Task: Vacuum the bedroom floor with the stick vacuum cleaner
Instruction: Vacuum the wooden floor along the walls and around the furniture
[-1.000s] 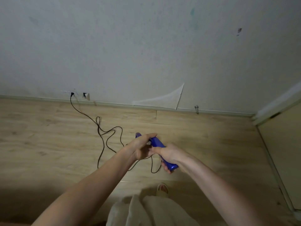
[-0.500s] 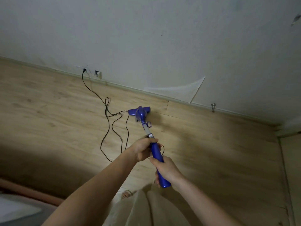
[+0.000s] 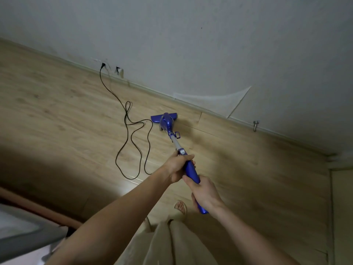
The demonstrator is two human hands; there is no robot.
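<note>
A blue stick vacuum cleaner (image 3: 167, 123) stands on the wooden floor (image 3: 57, 111), its flat head (image 3: 164, 118) close to the skirting board. A grey tube runs back from it to a blue handle (image 3: 192, 172). My left hand (image 3: 176, 166) grips the upper part of the handle. My right hand (image 3: 205, 194) grips the handle lower down, near its end. The black power cord (image 3: 131, 142) loops over the floor left of the vacuum head and runs up to a wall socket (image 3: 103, 65).
A white wall (image 3: 191, 44) with a peeled patch of wallpaper (image 3: 215, 102) stands ahead. A metal door stop (image 3: 255, 125) sticks out at the skirting. A bed edge (image 3: 23, 232) fills the lower left corner. My slippered foot (image 3: 180, 207) is below the handle.
The view has tilted and the vacuum head, hidden a second ago, is now in sight near the wall. Both hands keep their grip on the handle, now further apart along it.
</note>
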